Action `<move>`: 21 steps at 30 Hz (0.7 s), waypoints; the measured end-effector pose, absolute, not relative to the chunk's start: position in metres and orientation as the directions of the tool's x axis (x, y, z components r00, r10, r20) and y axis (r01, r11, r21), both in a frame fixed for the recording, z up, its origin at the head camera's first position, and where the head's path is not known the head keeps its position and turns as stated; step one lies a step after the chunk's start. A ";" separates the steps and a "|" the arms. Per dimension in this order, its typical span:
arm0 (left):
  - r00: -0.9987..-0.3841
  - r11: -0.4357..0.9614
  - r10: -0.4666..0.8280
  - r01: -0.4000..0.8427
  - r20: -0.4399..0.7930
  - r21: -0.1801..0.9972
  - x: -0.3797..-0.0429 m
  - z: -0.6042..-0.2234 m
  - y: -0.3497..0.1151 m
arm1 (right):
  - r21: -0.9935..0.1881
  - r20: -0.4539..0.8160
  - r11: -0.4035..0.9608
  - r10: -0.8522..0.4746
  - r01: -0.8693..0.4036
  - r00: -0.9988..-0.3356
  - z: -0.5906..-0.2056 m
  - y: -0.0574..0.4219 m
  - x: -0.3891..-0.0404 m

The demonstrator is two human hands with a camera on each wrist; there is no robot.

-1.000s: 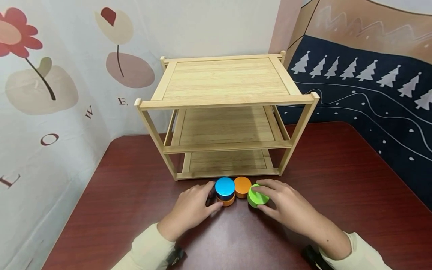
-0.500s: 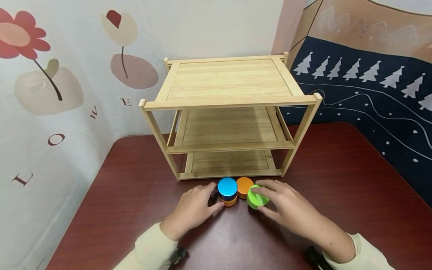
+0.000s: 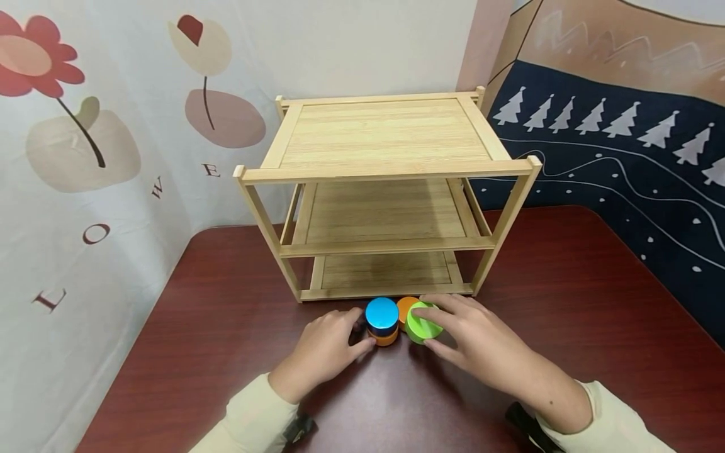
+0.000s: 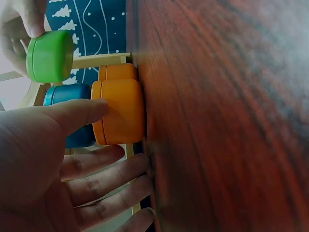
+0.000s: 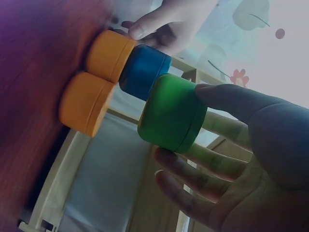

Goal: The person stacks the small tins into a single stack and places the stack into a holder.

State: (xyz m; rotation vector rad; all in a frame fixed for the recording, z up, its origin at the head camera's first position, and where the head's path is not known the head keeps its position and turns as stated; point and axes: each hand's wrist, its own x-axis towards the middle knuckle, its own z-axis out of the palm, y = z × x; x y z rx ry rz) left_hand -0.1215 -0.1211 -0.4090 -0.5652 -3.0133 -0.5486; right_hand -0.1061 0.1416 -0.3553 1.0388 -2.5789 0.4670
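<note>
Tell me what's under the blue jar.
Directly under the blue jar is an orange jar, standing on the table. Its side shows, but the blue jar covers its top face, so that cannot be seen.

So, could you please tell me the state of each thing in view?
Green jar: lid on, held above the table.
Blue jar: lid on, stacked on the left orange jar.
Left orange jar: lid on, under the blue jar.
Right orange jar: lid on, upright on the table.
Shelf: upright.
Left hand's grip: relaxed by the left orange jar, contact unclear.
Right hand's grip: around the green jar.
</note>
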 end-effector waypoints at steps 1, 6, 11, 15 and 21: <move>-0.933 0.871 0.347 0.357 0.093 0.336 -0.122 -0.409 -0.121 | -0.177 0.413 0.678 -0.607 -0.714 -0.679 -0.354 0.141 -0.106; -0.932 0.870 0.348 0.363 0.105 0.335 -0.121 -0.410 -0.122 | -0.172 0.429 0.666 -0.613 -0.726 -0.663 -0.352 0.139 -0.107; -0.937 0.872 0.339 0.347 0.084 0.345 -0.121 -0.411 -0.122 | -0.169 0.431 0.671 -0.609 -0.722 -0.666 -0.351 0.137 -0.107; -0.939 0.874 0.333 0.341 0.085 0.346 -0.121 -0.411 -0.122 | -0.170 0.443 0.672 -0.602 -0.721 -0.665 -0.352 0.136 -0.108; -0.935 0.871 0.339 0.353 0.102 0.342 -0.123 -0.410 -0.122 | -0.170 0.470 0.663 -0.596 -0.729 -0.651 -0.351 0.134 -0.111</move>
